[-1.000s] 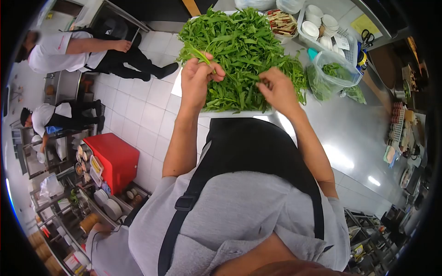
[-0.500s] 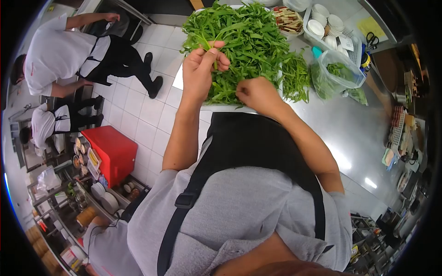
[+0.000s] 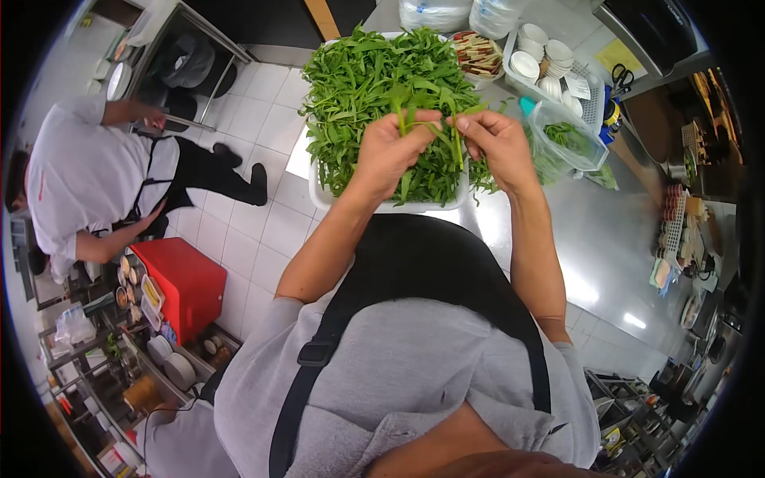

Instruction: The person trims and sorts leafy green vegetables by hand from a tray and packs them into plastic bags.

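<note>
My left hand is closed around a leafy green sprig, with leaves rising past its fingers. Just to the right, my right hand pinches stems of the greens, thumb against forefinger. A bent stem spans the small gap between the hands. Beneath them lies a heap of long-leaved greens that looks like water spinach. It fills a white rectangular tub on the steel counter. Some loose greens lie by the tub's right side, partly hidden by my right hand.
Right of the tub stands a clear plastic bag with greens inside. Behind it are a basket of white dishes, a tub of paper-wrapped sticks and scissors. A person in a black apron stands left, beyond a red box.
My right hand has risen from the heap to meet the left, now pinching stems. My left hand has moved right and slightly down. The person on the left has shifted closer.
</note>
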The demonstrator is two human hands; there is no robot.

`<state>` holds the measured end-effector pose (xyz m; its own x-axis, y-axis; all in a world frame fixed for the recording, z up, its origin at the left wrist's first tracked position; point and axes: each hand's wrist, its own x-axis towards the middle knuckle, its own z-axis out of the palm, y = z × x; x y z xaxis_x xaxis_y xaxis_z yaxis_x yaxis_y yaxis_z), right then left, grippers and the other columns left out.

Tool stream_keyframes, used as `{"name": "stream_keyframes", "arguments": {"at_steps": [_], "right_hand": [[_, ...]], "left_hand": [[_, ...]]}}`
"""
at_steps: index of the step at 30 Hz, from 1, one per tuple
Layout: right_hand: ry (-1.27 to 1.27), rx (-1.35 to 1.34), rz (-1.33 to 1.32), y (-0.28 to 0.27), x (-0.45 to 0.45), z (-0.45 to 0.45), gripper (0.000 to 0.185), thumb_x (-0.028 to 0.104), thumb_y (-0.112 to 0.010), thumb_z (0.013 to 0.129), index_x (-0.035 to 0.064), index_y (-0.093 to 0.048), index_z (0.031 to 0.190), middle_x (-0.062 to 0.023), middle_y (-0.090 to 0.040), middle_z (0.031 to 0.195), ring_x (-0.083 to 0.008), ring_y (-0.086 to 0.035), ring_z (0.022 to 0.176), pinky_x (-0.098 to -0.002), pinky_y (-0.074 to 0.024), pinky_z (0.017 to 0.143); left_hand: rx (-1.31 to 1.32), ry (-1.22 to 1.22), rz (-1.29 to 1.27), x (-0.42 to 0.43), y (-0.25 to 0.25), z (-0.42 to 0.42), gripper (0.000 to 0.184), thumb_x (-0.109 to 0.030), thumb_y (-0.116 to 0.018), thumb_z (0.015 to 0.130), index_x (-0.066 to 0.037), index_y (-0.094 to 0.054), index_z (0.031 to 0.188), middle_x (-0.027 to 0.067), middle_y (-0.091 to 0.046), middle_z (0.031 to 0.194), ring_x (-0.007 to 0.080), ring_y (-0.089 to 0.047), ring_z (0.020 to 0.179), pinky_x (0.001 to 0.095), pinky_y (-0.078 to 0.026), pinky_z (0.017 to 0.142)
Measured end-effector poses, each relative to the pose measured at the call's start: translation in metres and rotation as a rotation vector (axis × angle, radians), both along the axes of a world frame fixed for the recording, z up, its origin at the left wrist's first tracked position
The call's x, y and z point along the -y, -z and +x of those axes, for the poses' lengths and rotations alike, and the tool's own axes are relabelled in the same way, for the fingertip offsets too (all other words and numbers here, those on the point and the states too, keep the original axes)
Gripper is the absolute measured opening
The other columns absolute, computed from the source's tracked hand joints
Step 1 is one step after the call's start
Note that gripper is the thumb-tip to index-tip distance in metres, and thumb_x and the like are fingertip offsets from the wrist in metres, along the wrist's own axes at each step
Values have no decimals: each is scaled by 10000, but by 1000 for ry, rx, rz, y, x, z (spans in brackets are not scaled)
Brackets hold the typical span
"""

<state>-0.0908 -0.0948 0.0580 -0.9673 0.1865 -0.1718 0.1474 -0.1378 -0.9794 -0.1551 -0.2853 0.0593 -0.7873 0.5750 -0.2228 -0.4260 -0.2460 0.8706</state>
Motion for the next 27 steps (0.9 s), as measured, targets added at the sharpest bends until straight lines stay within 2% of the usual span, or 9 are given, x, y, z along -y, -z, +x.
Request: {"name": "stream_keyframes", "arguments": {"at_steps": [3, 4, 13, 16, 19, 20, 24, 26, 27], "right_hand": [[0, -10, 108, 6, -5, 5, 194, 180, -705, 967, -10, -740, 981, 21, -612, 722, -39, -476, 596, -202, -355, 544], [3, -17, 144, 7, -7, 7, 190, 178, -706, 966, -8, -740, 968, 21, -611, 720, -38, -478, 596, -204, -354, 541], [366, -56, 281, 24, -18, 30, 179, 183, -665, 983, 8, -665, 947, 47, -536, 635, -23, -463, 566, -220, -350, 517], [378, 34, 336, 47, -40, 42, 200, 176, -667, 972, -21, -687, 1003, -26, -617, 705, -96, -571, 640, -256, -437, 591], [125, -25, 1269, 82, -66, 64, 252, 165, -663, 961, -35, -693, 1111, -121, -690, 859, -209, -663, 809, -316, -504, 740], [144, 133, 1028, 81, -70, 68, 281, 144, -676, 936, -23, -700, 1161, -172, -703, 1009, -295, -674, 960, -359, -505, 866], [287, -124, 607, 27, -49, 59, 228, 154, -692, 931, -12, -735, 1081, -134, -703, 969, -231, -658, 879, -334, -498, 808], [139, -123, 537, 8, -37, 52, 218, 162, -694, 933, -16, -744, 1049, -114, -700, 948, -199, -642, 847, -322, -488, 782], [168, -119, 496, 10, -33, 49, 220, 167, -692, 936, -16, -744, 1047, -107, -696, 936, -185, -632, 836, -316, -481, 769]], "left_hand": [[-72, 28, -30, -20, 1, 3, 244, -69, -664, 951, 18, -688, 1177, -55, -548, 728, 5, -366, 554, 192, -248, 485], [-48, 1, 14, -23, 1, 3, 129, -110, -728, 919, -32, -730, 1023, -67, -604, 749, 0, -406, 561, 197, -265, 481], [-2, -126, 84, -58, 26, 3, 136, -89, -696, 955, -12, -701, 1067, -42, -590, 748, 10, -347, 525, 213, -249, 470], [-20, -140, 76, -65, 32, -2, 114, -104, -721, 939, -27, -715, 1023, -68, -575, 711, 6, -341, 506, 220, -244, 452], [-58, -138, 39, -65, 32, -2, 125, -106, -727, 937, -15, -720, 1023, -60, -596, 731, 7, -366, 523, 221, -269, 465], [-84, -137, 5, -65, 28, -1, 127, -107, -728, 937, -9, -721, 1017, -52, -613, 749, 11, -403, 543, 219, -303, 481], [-190, -114, -86, -69, 23, 4, 127, -92, -721, 939, 14, -724, 1010, -10, -681, 846, 45, -559, 690, 224, -452, 624], [-182, -84, -52, -76, 26, 10, 148, -84, -732, 929, 3, -715, 1047, -63, -602, 757, 6, -421, 579, 210, -301, 511], [-190, -58, -58, -77, 27, 10, 179, -108, -706, 953, -6, -709, 1101, -52, -617, 789, 8, -436, 597, 204, -316, 522]]}}
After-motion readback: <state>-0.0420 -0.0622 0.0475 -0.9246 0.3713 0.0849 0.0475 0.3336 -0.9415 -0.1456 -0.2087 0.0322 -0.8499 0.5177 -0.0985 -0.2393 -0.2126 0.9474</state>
